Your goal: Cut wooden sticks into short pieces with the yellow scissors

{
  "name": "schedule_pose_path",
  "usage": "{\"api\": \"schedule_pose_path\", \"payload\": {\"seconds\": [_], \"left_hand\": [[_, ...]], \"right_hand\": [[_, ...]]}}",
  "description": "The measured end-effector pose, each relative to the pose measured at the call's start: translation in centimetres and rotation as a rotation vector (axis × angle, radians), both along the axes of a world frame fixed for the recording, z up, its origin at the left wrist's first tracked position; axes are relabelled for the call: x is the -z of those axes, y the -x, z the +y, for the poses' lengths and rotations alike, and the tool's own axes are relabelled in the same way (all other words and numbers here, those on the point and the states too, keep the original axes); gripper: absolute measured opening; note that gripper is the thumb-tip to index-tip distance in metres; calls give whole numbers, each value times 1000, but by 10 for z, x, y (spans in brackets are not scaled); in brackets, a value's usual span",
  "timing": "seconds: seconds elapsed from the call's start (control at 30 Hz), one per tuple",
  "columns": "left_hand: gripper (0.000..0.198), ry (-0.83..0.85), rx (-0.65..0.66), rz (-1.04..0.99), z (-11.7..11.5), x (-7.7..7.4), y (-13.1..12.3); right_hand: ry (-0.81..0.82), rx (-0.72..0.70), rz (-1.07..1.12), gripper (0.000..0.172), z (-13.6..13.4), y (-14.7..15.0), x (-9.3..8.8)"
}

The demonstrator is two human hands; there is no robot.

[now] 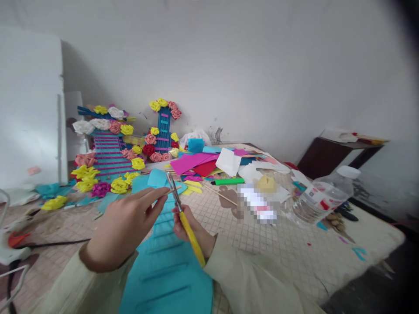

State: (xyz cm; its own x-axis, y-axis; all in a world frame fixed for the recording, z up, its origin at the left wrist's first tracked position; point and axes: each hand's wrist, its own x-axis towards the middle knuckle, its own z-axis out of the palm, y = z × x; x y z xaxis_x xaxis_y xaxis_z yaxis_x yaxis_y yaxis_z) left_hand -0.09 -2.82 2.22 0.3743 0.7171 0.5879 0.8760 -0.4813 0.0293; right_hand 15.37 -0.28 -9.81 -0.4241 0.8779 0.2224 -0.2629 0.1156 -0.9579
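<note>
My left hand [122, 222] pinches a short thin wooden stick [174, 189] between its fingers. In my right hand [198, 231] is a pair of scissors [189, 233] with yellow handles, blades pointing up and away from me. The stick meets the scissor blades; whether they are cutting into it I cannot tell. Below both hands lies a turquoise paper-covered shape [170, 272], wide near me and narrow farther off, with raised crosswise strips along it. Part of it is hidden by my left hand and the scissors.
Flower-trimmed blue panels [113, 157] lean at the back left. Coloured paper sheets [193, 163], a green marker [229, 181] and a thin stick [220, 194] lie beyond my hands. A plastic bottle [322, 198] stands tilted-looking at right. A power strip [15, 244] with cables sits at left.
</note>
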Motion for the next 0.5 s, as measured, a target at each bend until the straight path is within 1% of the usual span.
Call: {"api": "schedule_pose_path", "payload": {"seconds": [0.1, 0.23, 0.37, 0.5], "left_hand": [[43, -37, 1, 33, -2, -2, -1], [45, -71, -25, 79, -3, -3, -2], [49, -11, -53, 94, -1, -3, 0], [47, 35, -50, 75, 0, -3, 1]], "right_hand": [[38, -86, 45, 50, -2, -3, -3], [21, -70, 7, 51, -4, -4, -8], [6, -73, -33, 51, -5, -5, -10], [44, -79, -23, 56, -5, -6, -12]]}}
